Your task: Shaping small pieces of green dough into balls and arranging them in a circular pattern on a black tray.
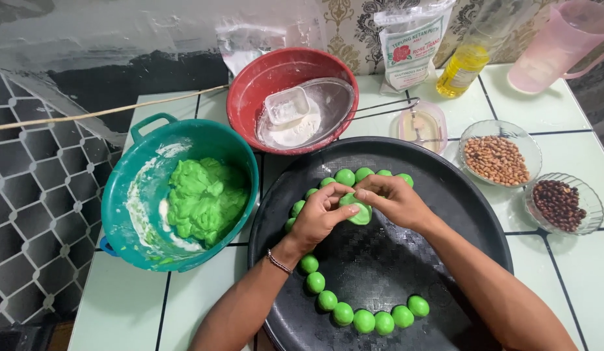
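Green dough piece (360, 212) sits pinched between fingers of both your left hand (320, 214) and right hand (394, 200) at mid-frame; press evenly, keeping it over the round black tray (380, 273).

Both hands, left hand (318, 218) and right hand (393, 198), pinch a green dough piece (360, 211) over the black tray (445, 195); teal dough bowl (129, 214) sits at 9 o'clock.

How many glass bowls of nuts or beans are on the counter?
2. A bowl of light brown peanuts sits right of the black tray; a bowl of dark brown beans sits just right of it, nearer the person.
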